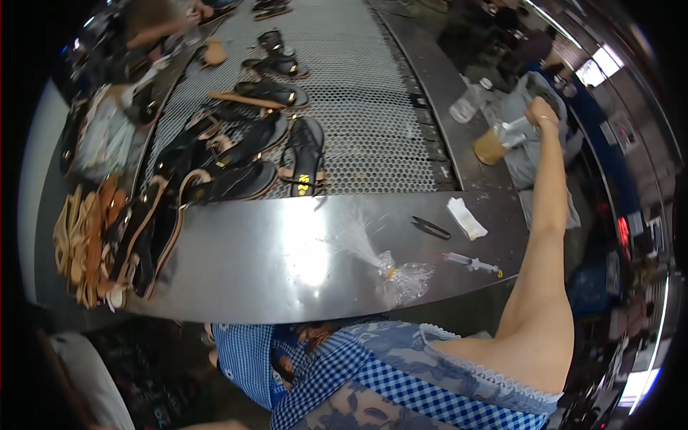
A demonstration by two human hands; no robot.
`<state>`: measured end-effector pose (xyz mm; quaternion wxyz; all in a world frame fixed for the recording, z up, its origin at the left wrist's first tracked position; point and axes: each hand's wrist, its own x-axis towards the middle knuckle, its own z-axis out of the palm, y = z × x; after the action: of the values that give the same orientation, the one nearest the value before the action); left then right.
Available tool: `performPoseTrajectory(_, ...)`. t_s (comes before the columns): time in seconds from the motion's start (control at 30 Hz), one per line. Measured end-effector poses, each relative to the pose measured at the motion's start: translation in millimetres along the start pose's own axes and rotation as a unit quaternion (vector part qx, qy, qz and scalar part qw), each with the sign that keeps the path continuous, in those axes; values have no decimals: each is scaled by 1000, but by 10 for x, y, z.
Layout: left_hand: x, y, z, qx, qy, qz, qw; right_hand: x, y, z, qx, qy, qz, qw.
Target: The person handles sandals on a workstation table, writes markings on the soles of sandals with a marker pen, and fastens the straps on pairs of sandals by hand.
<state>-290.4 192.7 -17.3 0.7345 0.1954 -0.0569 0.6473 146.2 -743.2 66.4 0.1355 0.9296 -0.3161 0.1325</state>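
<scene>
My right hand [542,113] reaches far out to the right, its fingers closed at the upper end of a whitish handle [514,129]. The handle slants down to a clear jar [491,147] with yellow-brown contents; blur hides its exact kind. A bit of skin, perhaps my left arm, shows at the bottom edge, and the fingers of my left hand cannot be made out. On the metal table [236,265] before me lie black thread snips [431,228], a folded white cloth [466,218], a syringe [471,264] and a tied clear plastic bag [405,276].
Several black sandals [304,154] lie on the mesh conveyor belt [373,115]. A stack of tan straps [82,244] and more sandals [147,240] rest at the left. A clear bottle [469,100] stands beyond the jar, beside a grey plastic bag [527,161]. A person's arm [161,30] appears at upper left.
</scene>
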Motion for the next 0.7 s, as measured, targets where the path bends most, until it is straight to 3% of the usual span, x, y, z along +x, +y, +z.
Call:
performPoseTrajectory(0.2,-284,-162,604,34,103,60,992,-255,-87,-113,-12,-13,27,999)
performPoseTrajectory(0.27,-557,-390,770,183,-32,84,979,-204,-21,7,-24,24,3,999)
performPoseTrajectory(0.3,183,213,-236,94,-175,-39,979,-81,27,111,-46,-2,-16,999)
performPoseTrajectory(0.33,997,894,-1342,36,-290,-179,939,224,247,449,13,34,-48,998)
performPoseTrajectory(0.4,119,407,-617,126,-6,-43,991,354,289,558,36,-10,-51,998)
performPoseTrajectory(0.47,-163,240,-378,115,46,-77,989,476,380,701,32,-5,-37,999)
performPoseTrajectory(0.5,-265,175,-310,141,56,-52,987,768,529,884,-11,-80,-29,996)
performPoseTrajectory(0.53,-337,106,-254,164,63,-25,984,1374,916,1487,-57,-38,-53,996)
performPoseTrajectory(0.6,-469,35,-208,156,-58,-31,986,1124,937,1097,-47,-45,-50,997)
performPoseTrajectory(0.7,-649,-164,-38,229,-4,36,973,977,570,879,0,-28,-76,997)
